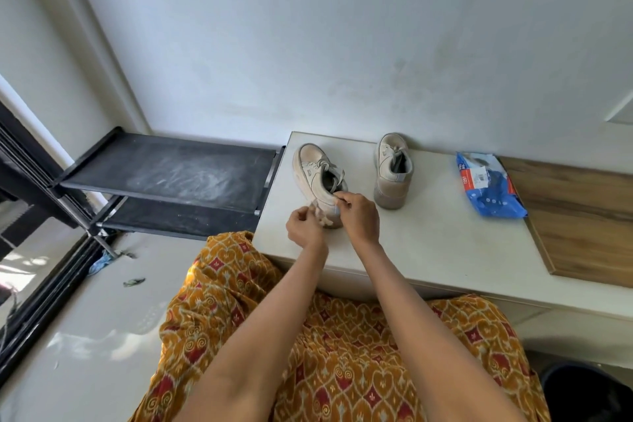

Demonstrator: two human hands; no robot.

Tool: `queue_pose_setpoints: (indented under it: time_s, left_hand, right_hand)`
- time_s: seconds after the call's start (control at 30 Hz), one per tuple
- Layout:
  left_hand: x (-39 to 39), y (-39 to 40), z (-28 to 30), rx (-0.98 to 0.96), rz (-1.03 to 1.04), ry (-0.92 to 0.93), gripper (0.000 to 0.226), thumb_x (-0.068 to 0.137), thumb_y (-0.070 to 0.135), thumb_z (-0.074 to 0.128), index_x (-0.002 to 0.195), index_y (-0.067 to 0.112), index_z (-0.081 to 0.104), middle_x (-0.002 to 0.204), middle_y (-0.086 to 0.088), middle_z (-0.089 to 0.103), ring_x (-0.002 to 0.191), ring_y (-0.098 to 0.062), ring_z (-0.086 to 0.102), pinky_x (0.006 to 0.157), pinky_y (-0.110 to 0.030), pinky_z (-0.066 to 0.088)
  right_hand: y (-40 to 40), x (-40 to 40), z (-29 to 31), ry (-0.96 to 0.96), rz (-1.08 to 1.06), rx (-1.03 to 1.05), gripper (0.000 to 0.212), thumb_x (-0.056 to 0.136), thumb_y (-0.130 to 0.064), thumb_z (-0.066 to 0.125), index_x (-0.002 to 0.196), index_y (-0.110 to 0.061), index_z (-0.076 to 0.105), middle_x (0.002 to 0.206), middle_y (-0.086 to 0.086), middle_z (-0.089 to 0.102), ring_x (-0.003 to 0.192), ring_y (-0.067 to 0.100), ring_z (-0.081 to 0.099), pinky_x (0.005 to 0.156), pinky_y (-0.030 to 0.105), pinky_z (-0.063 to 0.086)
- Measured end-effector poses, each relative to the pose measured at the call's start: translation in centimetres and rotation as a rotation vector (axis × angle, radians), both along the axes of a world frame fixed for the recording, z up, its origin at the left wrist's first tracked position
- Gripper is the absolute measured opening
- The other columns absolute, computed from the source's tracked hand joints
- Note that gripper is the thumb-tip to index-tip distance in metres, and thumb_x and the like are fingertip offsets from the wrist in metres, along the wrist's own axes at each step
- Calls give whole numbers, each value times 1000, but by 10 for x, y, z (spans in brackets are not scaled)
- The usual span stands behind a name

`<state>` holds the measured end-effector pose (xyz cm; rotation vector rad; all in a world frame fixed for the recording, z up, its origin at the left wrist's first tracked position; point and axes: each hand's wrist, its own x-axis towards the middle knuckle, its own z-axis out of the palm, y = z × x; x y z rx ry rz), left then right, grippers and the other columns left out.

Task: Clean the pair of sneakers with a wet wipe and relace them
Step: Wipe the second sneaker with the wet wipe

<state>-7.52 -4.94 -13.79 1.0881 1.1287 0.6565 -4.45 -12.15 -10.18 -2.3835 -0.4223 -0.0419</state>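
Note:
Two beige sneakers stand on a white table (428,236). The left sneaker (317,173) sits near the table's left edge, toe pointing away, its laces loose. My left hand (303,224) is at its heel, fingers pinched on a crumpled pale wet wipe (323,217) pressed against the heel. My right hand (359,212) grips the heel collar from the right and steadies the shoe. The right sneaker (392,169) stands apart at the back, near the wall, untouched.
A blue wet wipe pack (488,188) lies right of the shoes beside a wooden board (579,216). A black shoe rack (164,178) stands left of the table. A dark bin (589,394) sits at the lower right. Scraps lie on the floor (133,281).

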Motion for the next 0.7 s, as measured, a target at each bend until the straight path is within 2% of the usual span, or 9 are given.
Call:
queue_pose_setpoints:
  time_s: [0.07, 0.17, 0.27, 0.3, 0.4, 0.5, 0.7]
  left_hand:
    - [7, 13, 6, 8, -14, 0, 7, 85, 9, 65, 88, 4, 68, 87, -10, 69, 80, -19, 62, 80, -31, 53]
    - [12, 14, 18, 226, -146, -24, 5, 83, 11, 66, 84, 7, 69, 83, -6, 71, 78, -18, 64, 78, -28, 52]
    - [6, -3, 17, 434, -289, -42, 6, 82, 13, 68, 80, 7, 68, 74, 0, 67, 67, -10, 59, 64, -7, 41]
    - [6, -9, 15, 469, -323, -43, 6, 81, 13, 68, 80, 7, 68, 73, 1, 66, 64, -8, 57, 60, -5, 38]
    - [11, -12, 12, 372, -255, -36, 8, 82, 15, 69, 81, 7, 68, 74, 1, 66, 66, -11, 57, 59, -6, 36]
    - [22, 9, 13, 283, -136, -11, 14, 83, 20, 68, 86, 6, 70, 81, -1, 68, 75, -12, 58, 71, -13, 40]
    - [58, 7, 25, 469, -259, -16, 10, 83, 16, 66, 87, 9, 72, 84, -4, 70, 78, -17, 63, 70, -15, 40]
  right_hand:
    - [2, -1, 0, 5, 9, 3, 27, 91, -17, 53, 114, -20, 68, 107, 12, 67, 99, 30, 61, 77, 31, 45]
    - [0, 2, -1, -12, 12, -8, 27, 90, -16, 54, 112, -22, 68, 104, 12, 66, 96, 31, 60, 71, 29, 42]
    - [-8, 13, 6, -16, 38, -67, 25, 91, -20, 53, 111, -24, 68, 108, 11, 64, 99, 31, 60, 74, 31, 45]
    - [-12, 19, 9, -26, 46, -99, 24, 91, -21, 53, 110, -25, 68, 110, 10, 64, 101, 31, 60, 77, 34, 47]
    - [-25, 34, 16, -71, 18, -198, 23, 91, -21, 53, 108, -25, 69, 112, 8, 63, 103, 31, 60, 79, 38, 50]
    - [-33, 43, 18, -72, -77, -215, 27, 92, -19, 51, 114, -26, 66, 114, 7, 65, 107, 29, 59, 80, 36, 50]
    - [-20, 32, 4, -50, -117, -39, 32, 89, -35, 58, 118, -24, 64, 109, 8, 67, 101, 28, 61, 76, 33, 49]
